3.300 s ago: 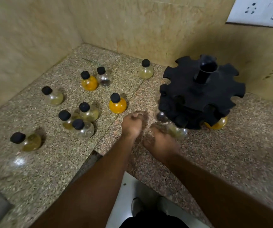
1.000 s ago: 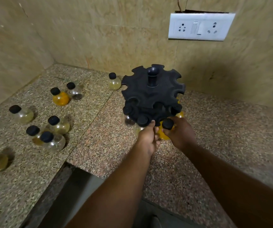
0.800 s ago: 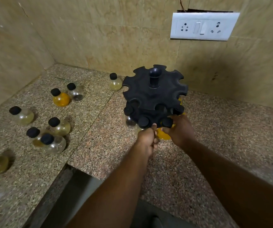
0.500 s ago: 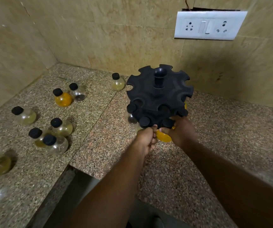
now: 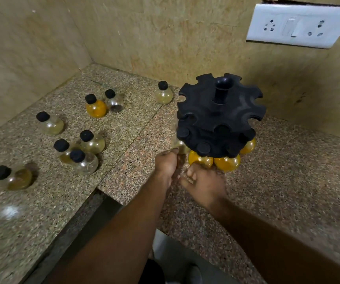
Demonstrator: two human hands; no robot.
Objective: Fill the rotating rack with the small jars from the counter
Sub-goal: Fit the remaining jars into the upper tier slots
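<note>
Granite counter (image 5: 288, 181) bare right of rack (image 5: 220, 117), hands below

Both hands, left hand (image 5: 167, 163) and right hand (image 5: 205, 182), hover near the black rotating rack (image 5: 219, 116) holding orange jars (image 5: 200, 160); eight jars (image 5: 92, 141) stand left on the granite tabletop (image 5: 288, 181).

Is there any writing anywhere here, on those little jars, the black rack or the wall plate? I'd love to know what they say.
None can be read.
The small jars on the counter: plain black caps, no labels in view.
The rotating rack: plain black, no lettering visible.
The white switch plate on the wall: only sockets and a switch, no print that can be made out.
</note>
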